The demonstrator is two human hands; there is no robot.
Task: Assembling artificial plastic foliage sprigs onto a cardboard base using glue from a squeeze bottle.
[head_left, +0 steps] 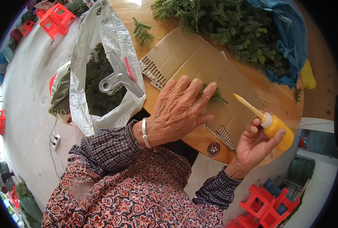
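My left hand (182, 108), a metal bangle at its wrist, is palm-down over a sheet of cardboard (184, 51), fingers slightly bent and thumb apart from the index finger. A small green fir sprig (218, 95) shows beside the index finger; the hand partly hides it, and I see no grip on it. On the right, my right hand (254, 144) is closed around a yellow squeeze bottle (279, 131). Its long nozzle (248, 104) points up and left, toward the sprig, with the tip apart from it.
Fir branches (229, 26) are heaped at the table's far side, against a blue plastic bag (294, 41). Another sprig (142, 31) lies beyond the cardboard. At left, a large metal clip (117, 78) is on a white woven sack (112, 28) containing greenery. Red stools (57, 19) stand on the floor.
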